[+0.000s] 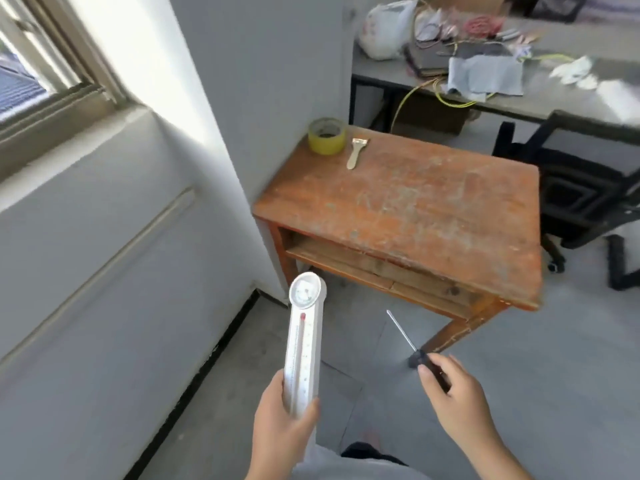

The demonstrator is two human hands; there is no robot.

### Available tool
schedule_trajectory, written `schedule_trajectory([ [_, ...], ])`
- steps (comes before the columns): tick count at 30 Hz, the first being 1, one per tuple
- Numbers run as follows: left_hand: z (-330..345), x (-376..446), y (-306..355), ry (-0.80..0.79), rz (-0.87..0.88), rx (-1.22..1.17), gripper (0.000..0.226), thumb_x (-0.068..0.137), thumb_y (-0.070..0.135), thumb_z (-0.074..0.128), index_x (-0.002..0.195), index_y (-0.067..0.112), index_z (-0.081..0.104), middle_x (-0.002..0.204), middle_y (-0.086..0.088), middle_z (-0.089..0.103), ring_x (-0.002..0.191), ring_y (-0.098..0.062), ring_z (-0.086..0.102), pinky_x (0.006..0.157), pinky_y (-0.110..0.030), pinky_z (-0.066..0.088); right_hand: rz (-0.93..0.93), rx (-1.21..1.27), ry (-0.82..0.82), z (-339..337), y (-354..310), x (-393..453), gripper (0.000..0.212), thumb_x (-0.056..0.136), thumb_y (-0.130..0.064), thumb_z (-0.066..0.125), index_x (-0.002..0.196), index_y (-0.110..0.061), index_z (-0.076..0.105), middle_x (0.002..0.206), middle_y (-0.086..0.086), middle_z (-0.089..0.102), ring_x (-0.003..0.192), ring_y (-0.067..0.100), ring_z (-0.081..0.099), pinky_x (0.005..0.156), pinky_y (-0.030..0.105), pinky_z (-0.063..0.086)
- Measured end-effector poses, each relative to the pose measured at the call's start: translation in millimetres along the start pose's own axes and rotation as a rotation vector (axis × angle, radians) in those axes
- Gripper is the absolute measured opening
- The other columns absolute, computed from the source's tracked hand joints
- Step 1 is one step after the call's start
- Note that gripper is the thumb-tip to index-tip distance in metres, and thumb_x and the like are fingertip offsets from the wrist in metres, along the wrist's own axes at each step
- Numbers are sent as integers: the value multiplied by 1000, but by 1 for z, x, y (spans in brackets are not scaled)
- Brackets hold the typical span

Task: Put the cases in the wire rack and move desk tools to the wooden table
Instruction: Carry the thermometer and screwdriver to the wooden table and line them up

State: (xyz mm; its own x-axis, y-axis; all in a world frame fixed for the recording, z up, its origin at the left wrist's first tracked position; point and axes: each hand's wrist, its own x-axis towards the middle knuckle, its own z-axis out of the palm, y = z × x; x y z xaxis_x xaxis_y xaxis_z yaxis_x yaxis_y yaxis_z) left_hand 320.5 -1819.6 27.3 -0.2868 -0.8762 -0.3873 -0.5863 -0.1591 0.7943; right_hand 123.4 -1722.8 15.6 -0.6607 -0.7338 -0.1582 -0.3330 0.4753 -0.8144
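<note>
My left hand (282,417) grips the lower end of a long white thermometer (304,334) with a round dial at its top, held upright in front of me. A screwdriver (414,348) with a dark handle and thin metal shaft is held in my right hand (453,400), the shaft pointing up and left. Both hands are in the air short of the worn wooden table (415,209). On the table's far left corner stand a yellow tape roll (326,136) and a small brush (356,152). No cases or wire rack are in view.
A grey desk (502,98) at the back carries a white bag, cloth, cables and clutter. A black office chair (581,188) stands right of the wooden table. A white wall and window (41,74) are on the left. The floor is grey.
</note>
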Motion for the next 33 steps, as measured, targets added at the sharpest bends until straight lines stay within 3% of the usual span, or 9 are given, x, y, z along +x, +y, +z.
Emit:
schedule_trajectory([
  [2,17,17,15,-22,11,44,38,69,9,68,74,38,45,76,7,60,71,-5,58,53,-12,43,45,15,95,-14,10,14,28,67,-25,53,82,-7,68,72,9,59,72,-5,49,65,-3,33],
  [5,29,54,38,-58,17,123,36,66,14,70,79,36,46,71,6,60,69,-6,59,55,-15,43,120,56,197,-26,14,37,20,59,-45,49,76,-40,56,73,-13,61,68,-16,49,64,-4,33],
  [7,32,87,55,-71,30,172,32,62,23,70,80,35,46,72,5,60,70,-9,57,58,-20,44,136,27,255,-33,13,61,20,57,-46,49,76,-49,47,70,-7,58,68,-19,49,63,-5,33],
  [11,36,170,91,-44,153,293,47,51,49,53,86,18,54,75,-4,63,77,-27,58,67,-38,50,141,-59,316,-35,-6,128,40,60,-47,45,80,-21,68,71,0,57,83,16,48,69,0,34],
  [15,46,251,147,-67,217,372,36,71,28,66,96,7,50,80,-5,51,92,-31,47,75,-40,41,131,-201,375,-37,-48,216,33,76,-30,55,87,-1,64,70,6,49,71,32,53,59,35,34],
  [18,57,304,186,-91,308,344,31,71,30,64,88,11,46,73,0,43,86,-28,41,70,-34,33,140,-224,390,-30,-72,279,14,83,-7,58,95,0,62,75,7,48,71,28,47,63,32,32],
  [22,80,361,218,-95,272,442,49,72,27,66,108,-1,49,103,-18,51,103,-33,42,88,-38,35,236,-120,336,-20,-78,335,16,89,-9,50,101,-2,57,88,8,50,78,24,47,65,30,32],
  [27,119,394,237,-172,167,455,59,75,27,62,124,1,41,121,-20,45,116,-35,37,102,-39,30,415,-48,118,-12,-60,393,16,88,-9,48,74,-13,42,69,4,40,52,16,37,48,30,27],
  [33,138,409,245,-148,128,519,59,74,25,64,120,-2,41,122,-22,42,116,-38,35,101,-41,29,432,-78,129,-6,-61,440,11,85,-11,53,76,-11,46,85,7,47,70,21,45,54,28,31],
])
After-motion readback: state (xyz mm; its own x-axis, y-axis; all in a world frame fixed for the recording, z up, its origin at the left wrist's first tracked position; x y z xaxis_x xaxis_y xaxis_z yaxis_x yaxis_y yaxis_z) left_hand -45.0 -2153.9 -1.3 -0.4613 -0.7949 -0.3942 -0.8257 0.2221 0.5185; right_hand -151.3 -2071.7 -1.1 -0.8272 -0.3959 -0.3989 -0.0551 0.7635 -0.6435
